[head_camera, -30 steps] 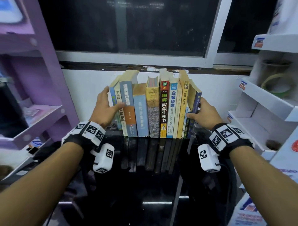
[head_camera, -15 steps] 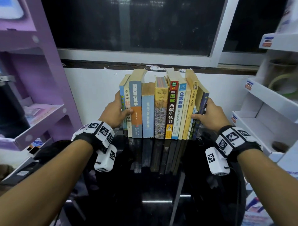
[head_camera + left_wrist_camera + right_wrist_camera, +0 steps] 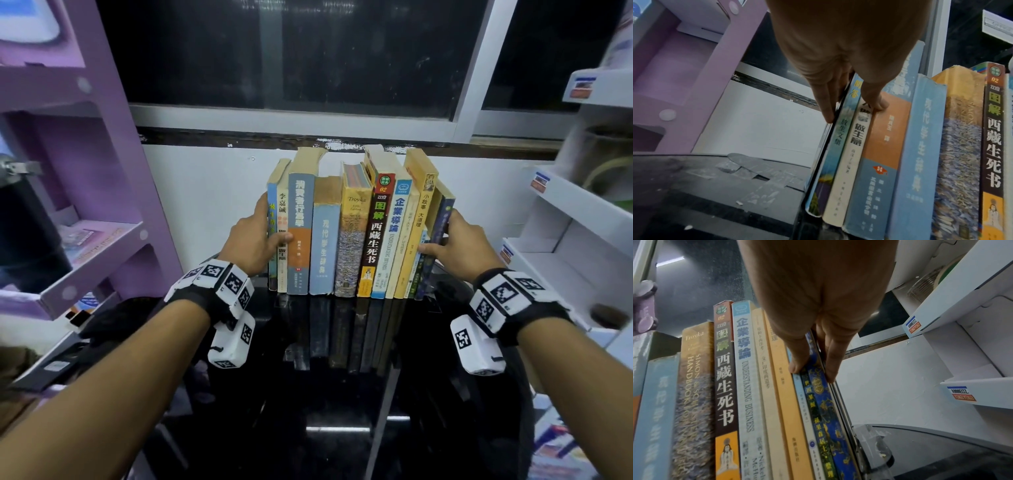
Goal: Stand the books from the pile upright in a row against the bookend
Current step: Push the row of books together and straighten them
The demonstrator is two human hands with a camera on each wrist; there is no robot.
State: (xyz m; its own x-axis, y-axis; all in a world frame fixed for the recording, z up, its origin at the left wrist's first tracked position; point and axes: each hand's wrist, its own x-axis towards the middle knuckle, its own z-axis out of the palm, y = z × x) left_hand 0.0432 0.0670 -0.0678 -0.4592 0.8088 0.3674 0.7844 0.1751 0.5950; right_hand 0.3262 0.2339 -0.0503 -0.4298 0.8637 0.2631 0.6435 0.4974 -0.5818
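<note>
A row of upright books point(image 3: 356, 233) stands spines-out on the black glossy table point(image 3: 342, 428), close to the white wall. My left hand point(image 3: 263, 236) is at the left end. Its straight fingers point(image 3: 826, 107) lie flat on a thin black bookend plate point(image 3: 833, 129), and its thumb rests across the spines. My right hand point(image 3: 442, 236) is at the right end. Its fingers point(image 3: 831, 369) press a thin upright plate point(image 3: 840, 402) beside the dark blue book point(image 3: 824, 402), thumb on the spines. The rightmost books lean slightly.
A purple shelf unit point(image 3: 102, 222) stands close on the left and a white tiered rack point(image 3: 565, 222) on the right. A dark window point(image 3: 291, 61) runs above the wall. Flat bookend bases point(image 3: 748, 164) point(image 3: 873, 447) lie on the table outside each end.
The leaning end books have been pushed more upright and the row has closed up between my two hands. Both hands stay at the row's ends.
</note>
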